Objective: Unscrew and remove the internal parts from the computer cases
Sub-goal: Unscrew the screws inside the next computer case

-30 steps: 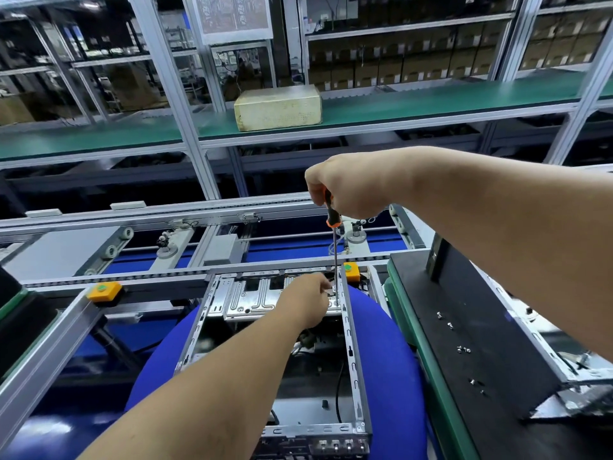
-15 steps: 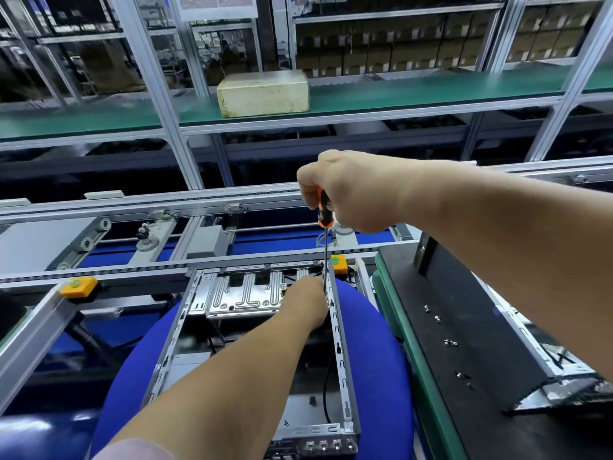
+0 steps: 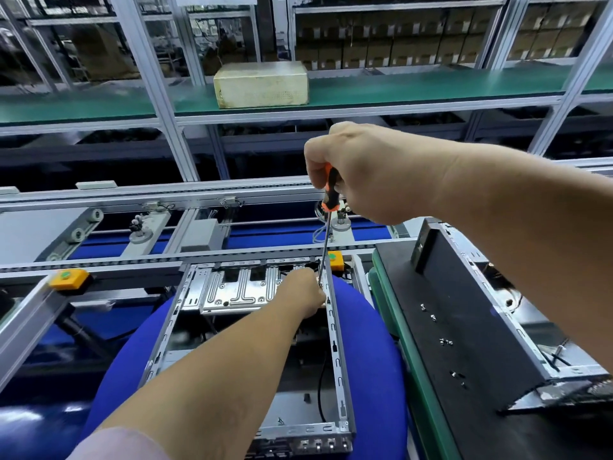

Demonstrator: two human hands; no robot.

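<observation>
An open metal computer case (image 3: 336, 353) lies on a round blue cushion (image 3: 374, 360) in front of me. A ribbed metal bracket (image 3: 238, 290) sits at the case's far end. My right hand (image 3: 374, 171) grips the orange-and-black handle of a screwdriver (image 3: 326, 227), held nearly upright with its tip down at the case's far right corner. My left hand (image 3: 305, 293) reaches into that corner, fingers curled at the shaft's tip; what they touch is hidden.
A black case panel (image 3: 464, 327) with several loose screws (image 3: 446, 341) lies on the green-edged mat at right, over another opened case (image 3: 530, 343). A conveyor frame with yellow stops (image 3: 64, 278) runs behind. A beige box (image 3: 262, 83) rests on the green shelf.
The view has shifted slightly; both hands stay at the case's far right corner with the screwdriver upright in the same spot.
</observation>
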